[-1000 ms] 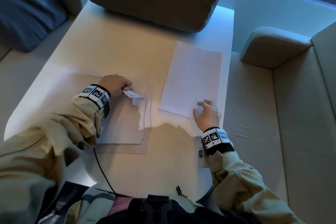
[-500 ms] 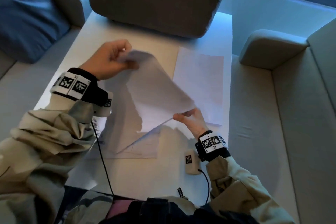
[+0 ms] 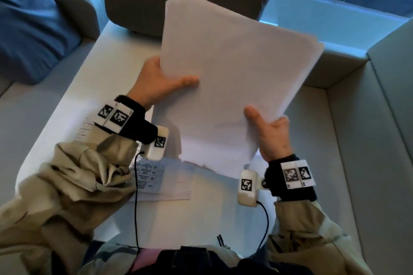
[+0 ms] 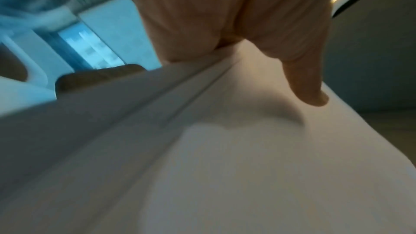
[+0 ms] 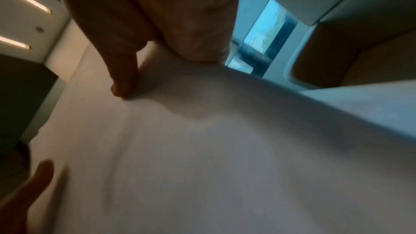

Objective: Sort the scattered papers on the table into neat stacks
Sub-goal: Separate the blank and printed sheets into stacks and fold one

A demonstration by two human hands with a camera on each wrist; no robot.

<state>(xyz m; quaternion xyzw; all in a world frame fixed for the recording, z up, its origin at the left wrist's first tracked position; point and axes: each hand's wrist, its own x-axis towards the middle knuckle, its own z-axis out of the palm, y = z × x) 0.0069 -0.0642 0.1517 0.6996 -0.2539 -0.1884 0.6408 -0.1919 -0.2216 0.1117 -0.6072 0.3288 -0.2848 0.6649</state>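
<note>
Both hands, left hand [image 3: 156, 80] and right hand [image 3: 271, 131], grip the paper stack [image 3: 234, 69] between them.

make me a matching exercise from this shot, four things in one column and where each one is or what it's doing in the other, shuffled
Things:
1. sheaf of white papers
2. printed sheet
3. left hand
4. right hand

Places or states:
A. lies flat on the white table, partly under the left forearm
B. grips the sheaf's left edge, thumb on the front
C. held up off the table, tilted, between both hands
D. grips the sheaf's lower right corner, thumb on the front

Pairs: 1-C, 2-A, 3-B, 4-D
</note>
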